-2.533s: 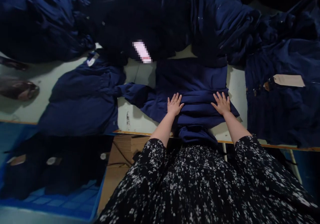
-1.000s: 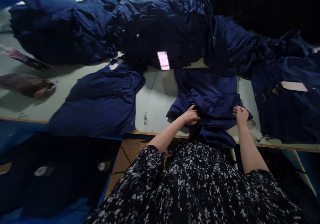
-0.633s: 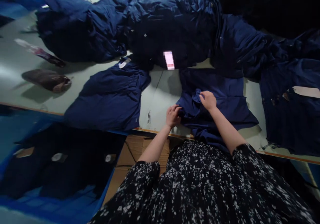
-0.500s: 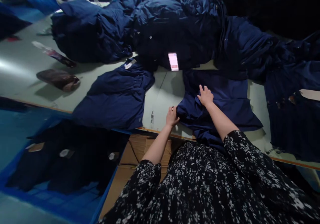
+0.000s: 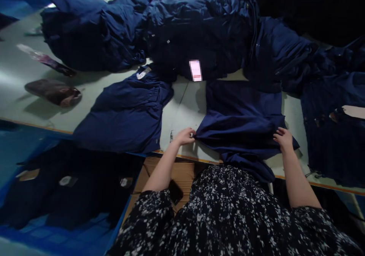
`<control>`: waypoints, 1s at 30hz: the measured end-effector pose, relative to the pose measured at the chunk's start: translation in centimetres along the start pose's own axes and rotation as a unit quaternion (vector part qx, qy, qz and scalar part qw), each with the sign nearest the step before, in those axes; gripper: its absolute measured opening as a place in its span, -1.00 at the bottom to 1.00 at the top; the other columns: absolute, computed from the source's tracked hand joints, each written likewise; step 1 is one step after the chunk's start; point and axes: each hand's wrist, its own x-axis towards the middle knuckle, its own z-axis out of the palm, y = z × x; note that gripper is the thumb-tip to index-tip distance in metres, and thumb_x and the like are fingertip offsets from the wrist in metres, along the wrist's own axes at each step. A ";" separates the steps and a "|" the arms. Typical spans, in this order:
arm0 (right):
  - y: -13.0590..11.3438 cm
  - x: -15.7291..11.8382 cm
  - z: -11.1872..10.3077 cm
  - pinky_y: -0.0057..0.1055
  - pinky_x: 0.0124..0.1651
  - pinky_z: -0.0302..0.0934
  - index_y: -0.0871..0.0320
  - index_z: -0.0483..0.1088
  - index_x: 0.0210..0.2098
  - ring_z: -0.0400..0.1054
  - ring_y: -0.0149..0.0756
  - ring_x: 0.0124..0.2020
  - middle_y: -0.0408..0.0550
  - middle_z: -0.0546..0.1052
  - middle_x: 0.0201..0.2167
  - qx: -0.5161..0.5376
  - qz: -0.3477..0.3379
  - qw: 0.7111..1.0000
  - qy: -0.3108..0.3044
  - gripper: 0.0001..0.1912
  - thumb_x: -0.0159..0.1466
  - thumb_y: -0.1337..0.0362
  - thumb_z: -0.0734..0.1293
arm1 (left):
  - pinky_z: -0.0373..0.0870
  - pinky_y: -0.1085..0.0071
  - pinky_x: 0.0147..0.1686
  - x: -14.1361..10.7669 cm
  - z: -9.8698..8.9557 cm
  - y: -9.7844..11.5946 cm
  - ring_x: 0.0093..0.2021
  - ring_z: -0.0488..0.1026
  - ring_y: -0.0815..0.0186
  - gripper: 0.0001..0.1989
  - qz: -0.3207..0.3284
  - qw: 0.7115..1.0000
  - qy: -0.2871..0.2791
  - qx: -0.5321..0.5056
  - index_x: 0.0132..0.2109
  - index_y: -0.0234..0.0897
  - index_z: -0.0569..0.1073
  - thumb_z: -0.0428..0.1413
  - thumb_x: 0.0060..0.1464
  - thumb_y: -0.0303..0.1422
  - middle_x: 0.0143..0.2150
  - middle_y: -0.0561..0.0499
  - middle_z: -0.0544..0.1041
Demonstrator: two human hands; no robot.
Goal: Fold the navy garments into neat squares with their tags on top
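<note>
A dark navy garment (image 5: 242,111) lies spread on the table in front of me, with loose folds across its lower part. Its near end sags over the table edge against my floral top. At its left edge, my left hand (image 5: 184,136) is closed on a corner of the fabric, finger and thumb pinched together. My right hand (image 5: 283,138) rests at the garment's right edge, its fingers apart and touching the cloth. To the left lies a folded navy garment (image 5: 125,111) with a gathered waistband and a white label (image 5: 143,72).
Heaped navy garments (image 5: 196,24) line the back, with a pixelated bright rectangle (image 5: 195,70) before them. More navy clothing (image 5: 333,134) lies right, beside small scissors (image 5: 315,174). A brown pouch (image 5: 54,92) sits left. Below are a blue crate (image 5: 71,240) and a dark phone (image 5: 175,192) on cardboard.
My right hand has moved from the garment's middle to its right edge. My left hand shifted slightly left and down, pulling the corner outward. The fabric lies flatter and wider, and the view has shifted slightly.
</note>
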 end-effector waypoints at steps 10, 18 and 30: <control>-2.1 1.9 1.2 -0.09 -0.06 0.40 0.12 0.49 -0.41 0.50 0.01 -0.18 0.13 0.59 -0.35 -0.306 0.010 0.952 0.018 -0.61 0.21 -0.09 0.35 | 0.26 0.12 0.33 16.0 -2.8 6.7 0.27 0.40 0.01 -0.54 0.146 0.980 0.058 0.126 0.02 -0.22 0.62 0.14 -0.06 -0.53 0.17 -0.20 0.56; -5.5 2.7 0.6 -0.26 -0.17 0.32 0.08 0.36 -0.44 0.36 -0.23 -0.38 -0.09 0.48 -0.48 -0.212 -0.185 0.959 0.008 -0.53 0.32 -0.18 0.24 | 0.36 0.26 0.18 18.9 -5.0 5.0 0.05 0.52 0.12 -0.74 0.158 0.985 -0.045 0.059 -0.23 -0.15 0.65 0.20 -0.14 -0.39 -0.12 -0.02 0.66; -4.1 4.2 2.4 -0.22 -0.11 0.33 0.07 0.34 -0.41 0.39 -0.19 -0.33 -0.01 0.52 -0.40 -0.219 -0.156 0.963 0.010 -0.55 0.33 -0.16 0.20 | 0.34 0.23 0.13 19.5 -4.6 3.8 0.06 0.46 0.09 -0.76 0.061 0.996 0.008 0.068 -0.41 -0.19 0.60 0.17 0.18 -0.24 -0.11 -0.11 0.61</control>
